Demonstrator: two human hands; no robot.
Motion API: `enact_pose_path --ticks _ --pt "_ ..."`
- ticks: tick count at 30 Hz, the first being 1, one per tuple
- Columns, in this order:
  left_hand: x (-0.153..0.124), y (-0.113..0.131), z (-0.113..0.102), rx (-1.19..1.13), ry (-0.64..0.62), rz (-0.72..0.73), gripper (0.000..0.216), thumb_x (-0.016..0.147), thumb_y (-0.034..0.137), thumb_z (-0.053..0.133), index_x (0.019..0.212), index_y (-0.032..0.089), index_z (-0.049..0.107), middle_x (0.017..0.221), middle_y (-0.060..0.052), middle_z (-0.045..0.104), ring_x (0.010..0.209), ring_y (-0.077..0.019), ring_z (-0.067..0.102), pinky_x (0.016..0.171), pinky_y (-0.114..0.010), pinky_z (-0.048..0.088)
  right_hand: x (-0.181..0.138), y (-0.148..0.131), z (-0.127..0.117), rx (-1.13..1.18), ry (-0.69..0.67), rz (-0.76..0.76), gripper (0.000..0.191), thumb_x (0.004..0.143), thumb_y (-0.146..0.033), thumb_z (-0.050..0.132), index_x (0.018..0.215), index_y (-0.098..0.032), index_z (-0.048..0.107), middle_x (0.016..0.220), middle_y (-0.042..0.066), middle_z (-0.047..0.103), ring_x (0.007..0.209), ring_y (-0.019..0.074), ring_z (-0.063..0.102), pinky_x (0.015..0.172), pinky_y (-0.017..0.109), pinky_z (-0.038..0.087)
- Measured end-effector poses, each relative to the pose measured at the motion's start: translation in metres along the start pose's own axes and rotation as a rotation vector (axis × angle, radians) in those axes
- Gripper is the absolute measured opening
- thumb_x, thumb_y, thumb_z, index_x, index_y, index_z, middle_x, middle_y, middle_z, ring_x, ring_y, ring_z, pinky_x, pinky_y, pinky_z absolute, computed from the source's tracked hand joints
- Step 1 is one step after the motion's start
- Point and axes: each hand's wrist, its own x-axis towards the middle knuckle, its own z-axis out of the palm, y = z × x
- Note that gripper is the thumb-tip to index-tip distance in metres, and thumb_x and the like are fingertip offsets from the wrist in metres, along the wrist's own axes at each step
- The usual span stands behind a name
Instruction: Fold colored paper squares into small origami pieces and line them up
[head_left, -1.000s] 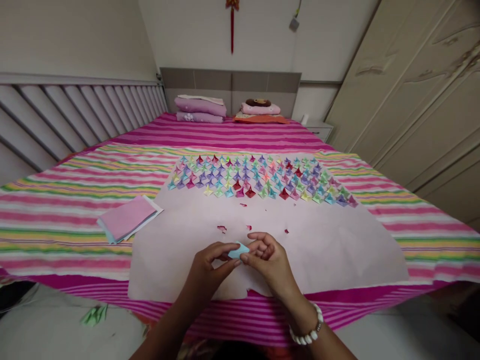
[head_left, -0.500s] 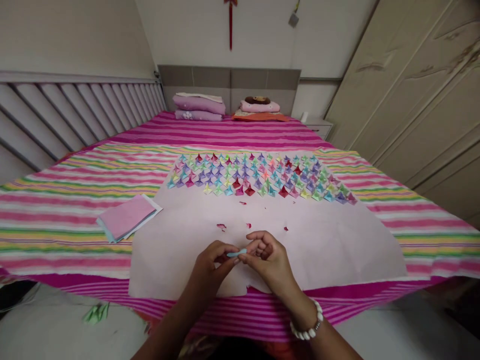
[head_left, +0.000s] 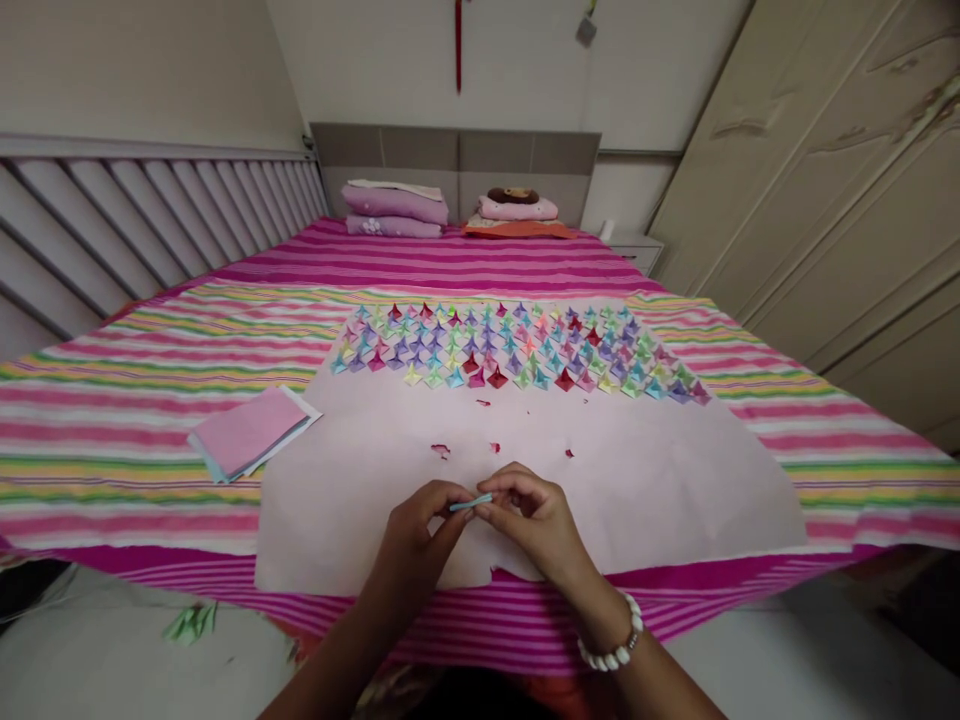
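Note:
A small light-blue folded paper [head_left: 471, 502] is pinched between both my hands, seen almost edge-on just above the big pale pink sheet [head_left: 675, 480]. My left hand [head_left: 420, 535] grips its left end with thumb and fingers. My right hand [head_left: 534, 520], a white bead bracelet on its wrist, grips the right end with fingers curled. Beyond my hands, rows of several small folded paper shapes [head_left: 510, 350] in many colours lie on the sheet.
A stack of pink and blue paper squares [head_left: 251, 432] lies to the left on the striped bedspread [head_left: 112, 420]. Small red scraps [head_left: 441, 450] dot the sheet. Pillows [head_left: 394, 208] sit at the headboard, a wardrobe [head_left: 840, 180] stands right, green paper [head_left: 191, 622] lies on the floor.
The blue paper has been flattened from a broad piece to a thin edge-on strip between my fingers. My right fingers have curled closer over it.

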Motion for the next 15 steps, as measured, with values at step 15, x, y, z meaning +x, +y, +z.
enact_pose_path --ticks 15 --pt "-0.001 0.001 -0.01 0.054 -0.271 0.039 0.025 0.091 0.033 0.046 0.086 0.02 0.067 0.075 -0.003 0.063 0.071 -0.0156 0.057 0.067 -0.026 0.044 -0.005 0.003 -0.003 0.098 -0.117 0.044 0.022 0.068 -0.036 0.078 0.063 -0.018 0.066 0.068 0.0 0.057 0.063 0.0134 0.05 0.06 0.027 0.038"
